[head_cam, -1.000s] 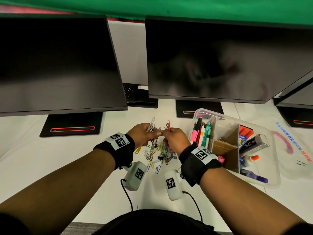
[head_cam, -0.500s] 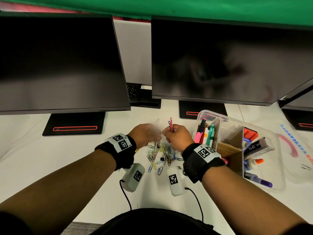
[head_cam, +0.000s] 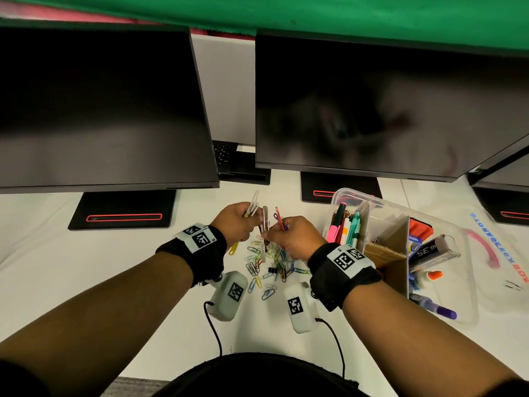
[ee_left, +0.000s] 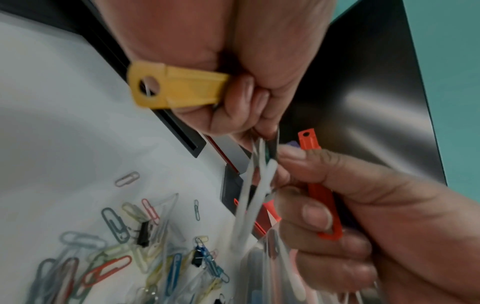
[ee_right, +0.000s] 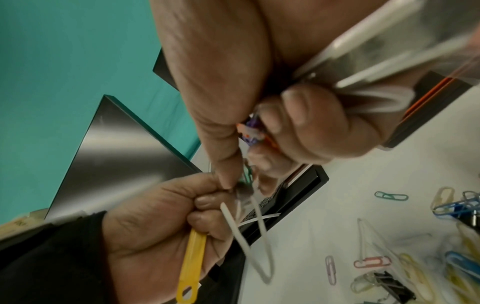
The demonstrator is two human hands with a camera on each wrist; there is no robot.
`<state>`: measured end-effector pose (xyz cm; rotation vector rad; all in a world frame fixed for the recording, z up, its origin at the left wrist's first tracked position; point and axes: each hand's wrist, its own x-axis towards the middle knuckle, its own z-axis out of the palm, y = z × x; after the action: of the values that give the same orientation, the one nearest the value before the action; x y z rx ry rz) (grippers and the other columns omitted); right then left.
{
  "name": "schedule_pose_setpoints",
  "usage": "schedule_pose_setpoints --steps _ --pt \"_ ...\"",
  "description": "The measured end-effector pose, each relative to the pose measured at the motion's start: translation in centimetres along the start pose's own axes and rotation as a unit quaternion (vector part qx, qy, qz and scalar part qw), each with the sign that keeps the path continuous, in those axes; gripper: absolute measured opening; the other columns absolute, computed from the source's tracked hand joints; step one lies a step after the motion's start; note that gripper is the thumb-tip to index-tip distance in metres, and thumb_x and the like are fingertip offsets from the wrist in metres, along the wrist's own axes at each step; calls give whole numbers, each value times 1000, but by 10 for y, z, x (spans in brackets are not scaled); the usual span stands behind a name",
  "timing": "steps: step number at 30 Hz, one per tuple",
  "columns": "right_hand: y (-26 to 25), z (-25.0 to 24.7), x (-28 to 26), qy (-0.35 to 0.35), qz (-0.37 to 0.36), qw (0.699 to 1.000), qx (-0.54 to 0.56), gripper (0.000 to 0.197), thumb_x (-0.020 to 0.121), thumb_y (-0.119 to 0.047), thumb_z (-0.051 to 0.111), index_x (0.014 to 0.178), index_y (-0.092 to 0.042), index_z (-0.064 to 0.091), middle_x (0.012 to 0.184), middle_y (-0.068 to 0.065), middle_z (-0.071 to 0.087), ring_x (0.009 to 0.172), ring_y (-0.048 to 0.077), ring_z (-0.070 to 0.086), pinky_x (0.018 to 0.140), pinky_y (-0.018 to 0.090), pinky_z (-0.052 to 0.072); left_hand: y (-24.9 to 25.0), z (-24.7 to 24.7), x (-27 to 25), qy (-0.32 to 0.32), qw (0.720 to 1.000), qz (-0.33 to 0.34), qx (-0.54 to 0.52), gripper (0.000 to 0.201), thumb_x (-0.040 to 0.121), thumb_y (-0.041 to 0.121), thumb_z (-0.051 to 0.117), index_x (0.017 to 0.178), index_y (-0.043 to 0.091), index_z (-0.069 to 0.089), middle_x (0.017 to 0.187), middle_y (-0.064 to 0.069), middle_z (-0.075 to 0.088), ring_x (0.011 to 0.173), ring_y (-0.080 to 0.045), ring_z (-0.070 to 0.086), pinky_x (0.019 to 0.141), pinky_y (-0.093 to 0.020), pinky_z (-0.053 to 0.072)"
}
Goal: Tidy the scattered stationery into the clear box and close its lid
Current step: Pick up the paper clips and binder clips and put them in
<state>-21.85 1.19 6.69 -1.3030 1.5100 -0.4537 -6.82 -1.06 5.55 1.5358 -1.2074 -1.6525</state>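
My left hand (head_cam: pixel 243 222) grips a yellow plastic tag (ee_left: pixel 171 90) and a few large white paper clips (head_cam: pixel 253 203) above the desk. My right hand (head_cam: pixel 282 234) grips a red plastic tag (ee_left: pixel 322 189), with something purple beside it. The fingertips of both hands meet on a small clear plastic bag (head_cam: pixel 264 224), which is blurred. Below the hands lies a pile of coloured paper clips (head_cam: pixel 266 270) with a black binder clip (ee_right: pixel 389 286). The clear box (head_cam: pixel 400 209) stands open at my right, with pens, markers and glue in it.
The box's clear lid (head_cam: pixel 503 253) lies on the desk to the right of the box. Two dark monitors (head_cam: pixel 357 104) on black bases (head_cam: pixel 123 210) stand across the back. The white desk (head_cam: pixel 71 267) stretches to the left.
Both hands have stayed together above the paper clip pile and risen slightly. The clear bag now stands upright between their fingertips.
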Motion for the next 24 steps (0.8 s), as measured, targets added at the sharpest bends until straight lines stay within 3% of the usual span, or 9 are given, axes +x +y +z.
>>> schedule_pose_setpoints --steps 3,7,11,17,24 --pt "-3 -5 -5 -19 4 1000 8 23 84 -27 67 68 -13 58 46 -6 43 32 2 37 46 22 34 6 2 -1 -2 999 -1 -41 16 93 5 53 81 16 56 56 4 41 35 -2 30 37 -14 28" --pt "-4 -20 -11 -40 21 998 52 25 90 -21 58 66 -15 53 53 1 45 37 10 35 39 18 30 19 15 -1 -24 998 8 -58 5 94 14 54 91 14 58 71 0 49 48 -7 30 40 -13 28" --pt "1 -46 -22 -25 30 992 118 30 92 -16 51 62 -15 48 52 2 44 33 9 30 36 17 26 35 37 -3 -44 997 13 -63 20 95 22 52 108 7 57 83 0 57 53 -7 31 40 -10 28" --pt "22 -91 -42 32 36 975 217 26 93 -14 49 67 -14 46 48 1 43 32 7 27 36 15 20 57 83 1 -83 996 3 -32 10 94 23 54 92 13 57 84 -2 62 50 -5 33 38 -9 30" --pt "35 -114 -58 -16 29 980 196 33 94 -14 48 61 -16 50 51 2 40 33 7 29 38 18 23 72 116 7 -128 991 -16 -29 13 92 16 57 80 16 60 68 4 54 46 -3 31 37 -10 24"
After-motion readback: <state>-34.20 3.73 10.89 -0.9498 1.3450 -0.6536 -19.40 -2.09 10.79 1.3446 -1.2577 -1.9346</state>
